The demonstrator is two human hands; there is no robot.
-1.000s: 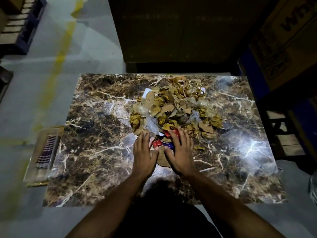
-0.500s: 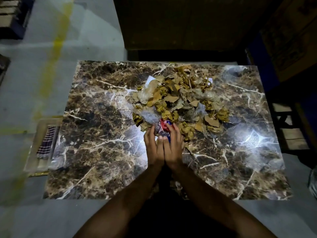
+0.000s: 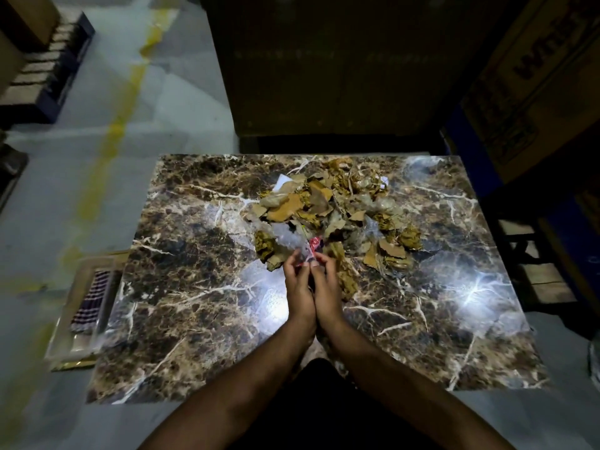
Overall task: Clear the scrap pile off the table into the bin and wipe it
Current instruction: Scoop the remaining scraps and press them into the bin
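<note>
A scrap pile [image 3: 328, 209] of torn brown cardboard, crumpled paper and clear plastic lies on the far middle of the marble table [image 3: 194, 297]. My left hand [image 3: 297, 287] and my right hand [image 3: 327, 287] are side by side at the pile's near edge, heels touching. Their fingers curl round the nearest scraps: a red wrapper [image 3: 314, 245] and a piece of clear plastic [image 3: 289, 238]. More brown scraps lie just right of my right hand.
A clear plastic container [image 3: 69, 336] holding a checked cloth [image 3: 92, 295] sits on the floor at the table's left edge. Large cardboard boxes [image 3: 532, 76] stand at the right and behind. A wooden stool [image 3: 532, 274] is to the right.
My hands, flat and apart on the table a second ago, have come together and slid forward into the pile. Their fingers now curl round the near scraps.
</note>
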